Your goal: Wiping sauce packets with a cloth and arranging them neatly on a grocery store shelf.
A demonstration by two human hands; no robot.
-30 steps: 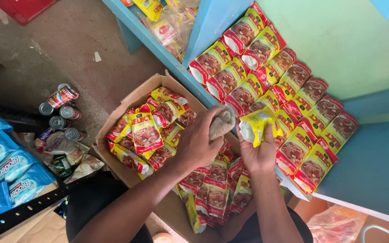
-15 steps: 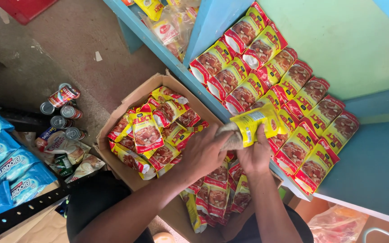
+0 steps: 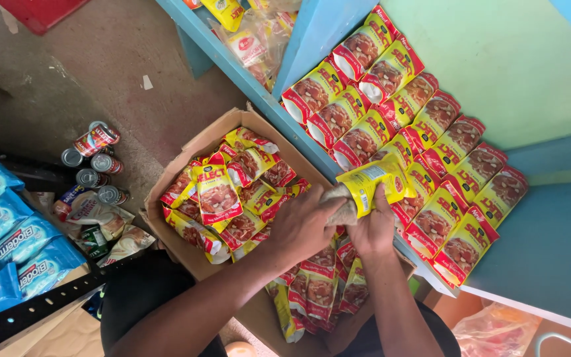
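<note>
My right hand (image 3: 373, 228) grips a yellow seasoning packet (image 3: 373, 184) just above the edge of the blue shelf (image 3: 550, 251). My left hand (image 3: 302, 225) presses a greyish cloth (image 3: 340, 205) against the packet's left end. Below both hands stands an open cardboard box (image 3: 190, 155) full of yellow and red packets (image 3: 216, 192). Rows of the same packets (image 3: 424, 132) lie overlapped on the shelf to the right.
Several tin cans (image 3: 94, 162) stand on the concrete floor left of the box. Blue sachets (image 3: 8, 238) hang over a dark rack at the left edge. A plastic bag with more packets (image 3: 252, 39) sits under the upper shelf. A pink bag (image 3: 494, 330) lies bottom right.
The yellow packet has turned from upright to lying sideways and moved a little toward the shelf. My left hand with the cloth has slid down along it.
</note>
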